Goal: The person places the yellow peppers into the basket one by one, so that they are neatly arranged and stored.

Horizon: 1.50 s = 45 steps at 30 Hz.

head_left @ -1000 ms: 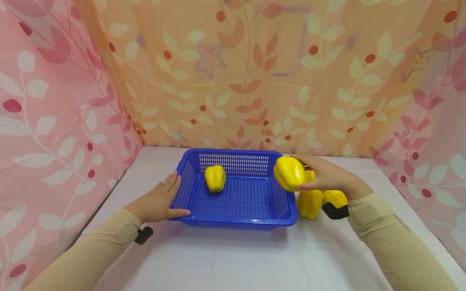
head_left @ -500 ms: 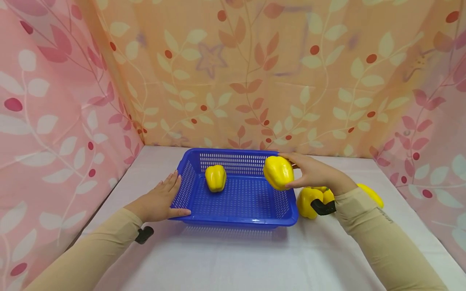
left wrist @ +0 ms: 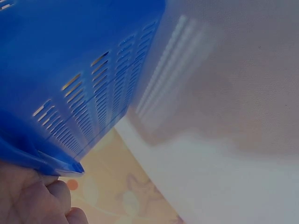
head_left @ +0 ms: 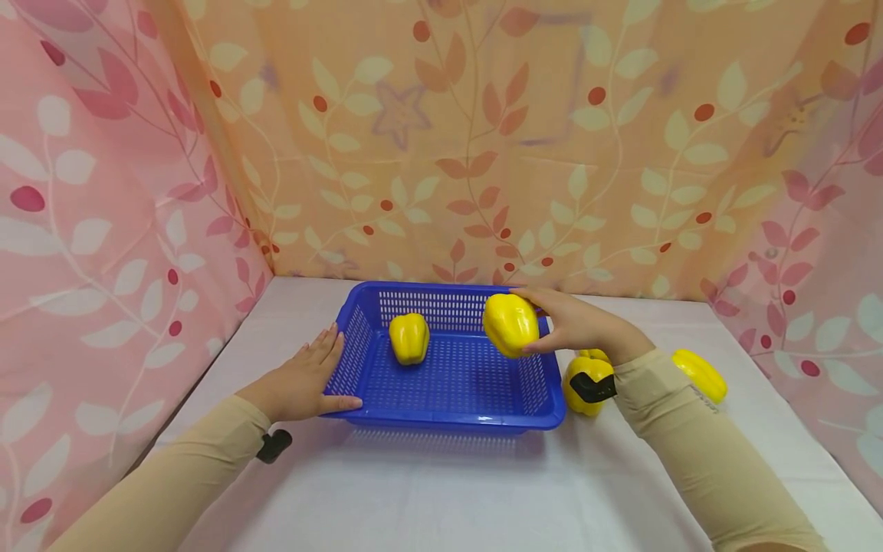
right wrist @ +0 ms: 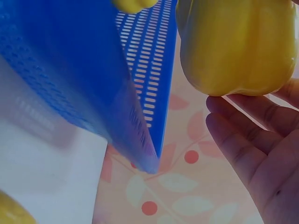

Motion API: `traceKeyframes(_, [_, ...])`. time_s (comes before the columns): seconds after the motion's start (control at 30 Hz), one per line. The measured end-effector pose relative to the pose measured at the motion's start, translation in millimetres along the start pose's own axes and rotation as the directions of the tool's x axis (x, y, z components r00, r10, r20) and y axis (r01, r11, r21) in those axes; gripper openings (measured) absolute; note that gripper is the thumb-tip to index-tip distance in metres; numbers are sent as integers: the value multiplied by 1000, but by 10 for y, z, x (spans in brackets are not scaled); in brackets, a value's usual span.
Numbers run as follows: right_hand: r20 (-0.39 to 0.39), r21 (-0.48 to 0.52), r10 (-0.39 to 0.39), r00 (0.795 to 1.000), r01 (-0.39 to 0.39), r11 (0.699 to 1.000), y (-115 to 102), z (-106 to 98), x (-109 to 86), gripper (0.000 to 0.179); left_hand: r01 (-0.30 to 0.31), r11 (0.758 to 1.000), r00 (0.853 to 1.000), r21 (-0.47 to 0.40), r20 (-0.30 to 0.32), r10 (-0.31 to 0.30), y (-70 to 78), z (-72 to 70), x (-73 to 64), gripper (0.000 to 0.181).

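Observation:
A blue perforated plastic basket (head_left: 455, 420) stands on the table with one yellow bell pepper (head_left: 409, 339) lying inside, toward the back left. My left hand (head_left: 303, 379) rests on the basket's left rim, fingers straight along it and the thumb laid at the front left corner. Over the right part of the basket, my right hand (head_left: 576, 326) grips another yellow bell pepper (head_left: 510, 326) between thumb and fingers. In the right wrist view the held pepper (right wrist: 238, 46) sits at the fingertips, above and beside the basket wall (right wrist: 149, 84).
Right of the basket are more yellow bell peppers (head_left: 579, 402), partly hidden by the right wrist's black camera mount (head_left: 592, 387). Farther right lies another yellow pepper (head_left: 700, 376). A floral curtain (head_left: 441, 153) encloses the back and sides of the white-covered table (head_left: 428, 491).
My right hand has carried the gripped bell pepper leftward from the basket's right rim to over its inside. The pepper at the far right has come into view. My left hand has stayed put.

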State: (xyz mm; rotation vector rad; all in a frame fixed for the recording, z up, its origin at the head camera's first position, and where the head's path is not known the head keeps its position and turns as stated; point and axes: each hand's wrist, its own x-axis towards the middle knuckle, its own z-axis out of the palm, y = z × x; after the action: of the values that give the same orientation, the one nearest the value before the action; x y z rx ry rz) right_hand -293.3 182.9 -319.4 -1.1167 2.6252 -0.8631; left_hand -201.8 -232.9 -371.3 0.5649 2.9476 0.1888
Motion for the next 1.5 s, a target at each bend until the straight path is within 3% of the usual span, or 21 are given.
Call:
traceKeyframes(0.17, [23, 42, -14, 1000, 13, 999, -40, 9, 78, 89, -2, 1000, 1000, 2, 0, 2, 6, -8, -4, 113])
traceKeyframes(0.9, [8, -54, -53, 999, 54, 997, -97, 179, 430, 86, -4, 1000, 1000, 4, -8, 4, 16, -17, -4, 111])
traceKeyframes(1.5, [33, -97, -7, 999, 10, 995, -103, 352, 709, 82, -19, 1000, 1000, 9, -18, 19, -7, 2, -6, 112])
